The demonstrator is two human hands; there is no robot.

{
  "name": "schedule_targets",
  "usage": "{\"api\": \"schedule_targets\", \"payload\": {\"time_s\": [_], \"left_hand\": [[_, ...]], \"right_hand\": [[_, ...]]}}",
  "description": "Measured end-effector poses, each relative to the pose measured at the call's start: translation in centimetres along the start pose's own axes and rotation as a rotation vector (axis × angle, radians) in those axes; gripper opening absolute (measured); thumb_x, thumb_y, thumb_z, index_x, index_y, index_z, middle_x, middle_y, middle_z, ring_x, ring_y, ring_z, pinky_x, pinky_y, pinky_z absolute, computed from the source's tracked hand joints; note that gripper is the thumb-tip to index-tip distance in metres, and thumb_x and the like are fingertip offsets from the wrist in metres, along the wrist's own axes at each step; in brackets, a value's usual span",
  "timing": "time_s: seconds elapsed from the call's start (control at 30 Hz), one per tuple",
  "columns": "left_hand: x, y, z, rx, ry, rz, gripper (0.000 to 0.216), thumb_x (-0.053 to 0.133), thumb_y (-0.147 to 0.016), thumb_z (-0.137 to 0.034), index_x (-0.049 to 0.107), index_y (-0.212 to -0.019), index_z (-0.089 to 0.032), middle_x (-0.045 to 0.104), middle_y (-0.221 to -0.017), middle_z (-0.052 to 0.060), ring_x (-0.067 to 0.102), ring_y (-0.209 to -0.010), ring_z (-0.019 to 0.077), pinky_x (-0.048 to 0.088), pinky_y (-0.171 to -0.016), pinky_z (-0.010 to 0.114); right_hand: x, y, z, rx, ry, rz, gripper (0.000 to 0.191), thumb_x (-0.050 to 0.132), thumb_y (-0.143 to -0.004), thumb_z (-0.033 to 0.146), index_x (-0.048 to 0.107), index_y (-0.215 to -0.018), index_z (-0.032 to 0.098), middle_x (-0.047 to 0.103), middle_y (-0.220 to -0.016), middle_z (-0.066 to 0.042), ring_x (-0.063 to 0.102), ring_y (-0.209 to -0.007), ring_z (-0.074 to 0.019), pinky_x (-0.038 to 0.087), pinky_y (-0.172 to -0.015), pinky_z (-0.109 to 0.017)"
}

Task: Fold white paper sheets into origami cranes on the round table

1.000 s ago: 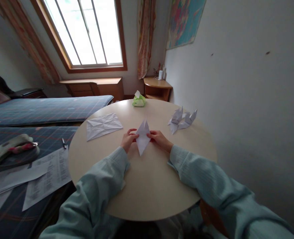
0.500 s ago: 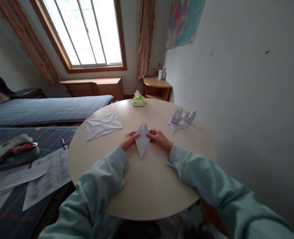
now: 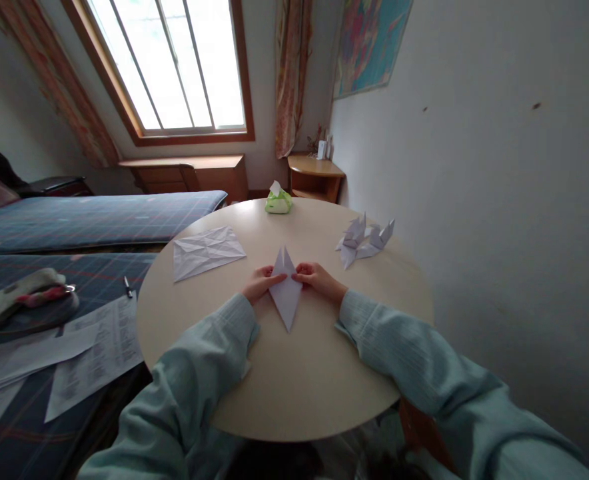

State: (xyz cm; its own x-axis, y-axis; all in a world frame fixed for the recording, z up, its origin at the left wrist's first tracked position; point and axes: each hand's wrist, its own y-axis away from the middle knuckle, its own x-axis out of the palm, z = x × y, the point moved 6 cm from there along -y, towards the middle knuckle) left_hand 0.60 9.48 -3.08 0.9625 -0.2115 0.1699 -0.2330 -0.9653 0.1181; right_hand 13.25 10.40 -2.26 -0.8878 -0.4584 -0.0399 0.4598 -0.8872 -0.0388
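Between my hands is a folded white paper [image 3: 287,300] in a long diamond shape, its upper end split into two points and its lower tip toward me. My left hand [image 3: 260,281] pinches its left edge, the thumb lying on the front face. On the opposite edge my right hand [image 3: 319,280] grips it between thumb and fingers. The fingers behind the paper are partly hidden. Left of my hands lies a creased white sheet [image 3: 208,252], flat on the table. Several folded paper figures [image 3: 364,240] with upright points sit to the right.
A green tissue pack [image 3: 278,200] stands at the far side of the round table [image 3: 304,393]. To the left, a bed [image 3: 74,267] holds printed sheets [image 3: 99,353], a pen [image 3: 128,287] and a pale pouch [image 3: 24,300]. A wall [image 3: 514,233] rises on the right.
The folded paper has tilted: its lower tip has swung slightly right and toward me, its split top slightly left. Both hands keep hold of it and have shifted only a little.
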Motion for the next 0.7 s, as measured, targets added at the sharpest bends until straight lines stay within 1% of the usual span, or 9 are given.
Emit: {"api": "schedule_targets", "payload": {"time_s": [0.07, 0.2, 0.33, 0.43, 0.57, 0.7], "left_hand": [[0.2, 0.2, -0.1, 0.008, -0.004, -0.005, 0.044, 0.076, -0.042, -0.034, 0.061, -0.075, -0.009, 0.064, -0.067, 0.006, 0.058, -0.057, 0.0138, 0.044, -0.056, 0.024], [0.2, 0.5, -0.4, 0.061, 0.028, -0.068, 0.04, 0.076, -0.043, -0.033, 0.061, -0.073, -0.01, 0.064, -0.065, 0.004, 0.057, -0.058, 0.0135, 0.044, -0.057, 0.025], [0.0, 0.6, -0.6, 0.076, 0.036, -0.115, 0.037, 0.075, -0.045, -0.035, 0.063, -0.072, -0.011, 0.064, -0.064, 0.003, 0.056, -0.055, 0.0118, 0.042, -0.054, 0.023], [-0.4, 0.5, -0.8, 0.112, 0.028, -0.168, 0.038, 0.073, -0.048, -0.037, 0.064, -0.074, -0.011, 0.065, -0.069, 0.004, 0.056, -0.059, 0.0113, 0.041, -0.054, 0.021], [-0.6, 0.5, -1.3, 0.183, 0.033, -0.214, 0.04, 0.071, -0.052, -0.038, 0.065, -0.08, -0.01, 0.067, -0.078, 0.009, 0.059, -0.067, 0.0137, 0.043, -0.06, 0.023], [-0.7, 0.6, -1.5, 0.193, 0.033, -0.234, 0.042, 0.067, -0.056, -0.043, 0.065, -0.081, -0.009, 0.067, -0.078, 0.011, 0.059, -0.067, 0.0146, 0.044, -0.061, 0.024]], "right_hand": [[0.3, 0.1, 0.0, 0.001, 0.034, 0.053, 0.032, 0.066, -0.055, 0.04, 0.049, -0.066, 0.014, 0.052, -0.053, 0.005, 0.045, -0.045, -0.0063, 0.032, -0.043, -0.019], [0.7, 0.3, -0.2, 0.013, 0.109, 0.145, 0.032, 0.063, -0.058, 0.042, 0.048, -0.066, 0.015, 0.05, -0.051, 0.006, 0.045, -0.045, -0.0068, 0.032, -0.043, -0.019], [1.1, 0.3, -0.1, -0.013, 0.233, 0.226, 0.031, 0.061, -0.061, 0.041, 0.048, -0.065, 0.014, 0.05, -0.052, 0.005, 0.046, -0.046, -0.0072, 0.033, -0.044, -0.019], [1.3, 0.4, 0.0, -0.025, 0.281, 0.278, 0.03, 0.06, -0.062, 0.04, 0.048, -0.065, 0.013, 0.049, -0.052, 0.005, 0.044, -0.046, -0.0068, 0.031, -0.044, -0.019], [1.6, 0.5, 0.1, -0.004, 0.308, 0.337, 0.03, 0.06, -0.062, 0.04, 0.048, -0.065, 0.013, 0.047, -0.051, 0.006, 0.042, -0.046, -0.006, 0.029, -0.043, -0.018], [1.9, 0.8, 0.3, 0.026, 0.305, 0.382, 0.031, 0.06, -0.063, 0.041, 0.047, -0.065, 0.013, 0.046, -0.051, 0.006, 0.042, -0.046, -0.0061, 0.031, -0.044, -0.019]]}}
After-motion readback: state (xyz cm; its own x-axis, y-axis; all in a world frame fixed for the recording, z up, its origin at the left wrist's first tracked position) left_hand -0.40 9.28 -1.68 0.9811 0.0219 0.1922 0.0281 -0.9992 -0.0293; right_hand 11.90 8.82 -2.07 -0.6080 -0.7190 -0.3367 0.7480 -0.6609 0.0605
